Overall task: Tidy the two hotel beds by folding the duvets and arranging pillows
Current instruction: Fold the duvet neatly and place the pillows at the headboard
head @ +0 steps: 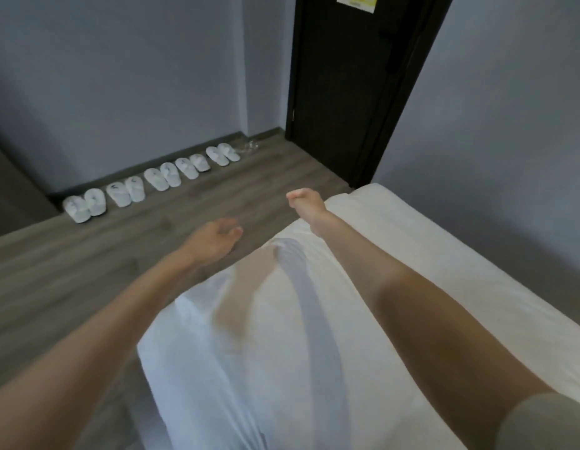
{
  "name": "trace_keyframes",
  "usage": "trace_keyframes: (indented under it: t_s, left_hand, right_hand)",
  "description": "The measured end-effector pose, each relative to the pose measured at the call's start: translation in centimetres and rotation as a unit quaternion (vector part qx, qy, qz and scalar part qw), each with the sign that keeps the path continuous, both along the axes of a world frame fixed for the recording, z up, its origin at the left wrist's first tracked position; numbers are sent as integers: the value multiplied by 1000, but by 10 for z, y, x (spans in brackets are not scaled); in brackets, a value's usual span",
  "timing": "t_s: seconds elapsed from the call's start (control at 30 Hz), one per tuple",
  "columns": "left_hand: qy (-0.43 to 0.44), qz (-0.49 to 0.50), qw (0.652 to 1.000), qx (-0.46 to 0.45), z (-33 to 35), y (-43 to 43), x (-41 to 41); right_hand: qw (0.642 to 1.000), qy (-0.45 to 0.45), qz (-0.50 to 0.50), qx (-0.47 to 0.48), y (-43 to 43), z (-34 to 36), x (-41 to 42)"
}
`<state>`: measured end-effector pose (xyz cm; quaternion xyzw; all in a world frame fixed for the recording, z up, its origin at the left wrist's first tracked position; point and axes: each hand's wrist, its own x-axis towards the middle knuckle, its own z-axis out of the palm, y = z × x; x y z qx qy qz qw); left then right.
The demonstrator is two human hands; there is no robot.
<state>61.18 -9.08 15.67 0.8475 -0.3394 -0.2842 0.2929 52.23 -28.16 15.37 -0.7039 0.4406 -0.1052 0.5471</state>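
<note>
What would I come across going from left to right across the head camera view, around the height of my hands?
leftmost pair of white slippers → left hand → right hand → bare mattress

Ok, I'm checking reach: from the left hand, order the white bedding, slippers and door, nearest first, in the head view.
1. White bedding: just right of the left hand.
2. Slippers: ahead, lined up along the wall.
3. Door: farthest, ahead and to the right.
</note>
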Motion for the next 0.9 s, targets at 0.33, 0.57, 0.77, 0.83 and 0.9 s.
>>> trace_keyframes:
  t_s: [0.33,0.57,0.77,0.83,0.9]
  left_hand:
    - [-31,-122,976,178,-94,-29,-31]
    - [-104,-236,954,150,-121,12,-7]
    - [-88,-318,941,71,-100,65,32]
    - [-85,-339,936,48,-88,89,43]
    - [-101,-353,930,29,-77,112,55]
  right_hand:
    - [996,80,44,11,-6,-70,-67]
    - [990,137,-1,-26,48,-97,-84]
    - [988,121,-97,15,139,-77,-85]
    - [982,150,-104,37,177,-62,-86]
    - [979,158,-116,57,215,-46,-83]
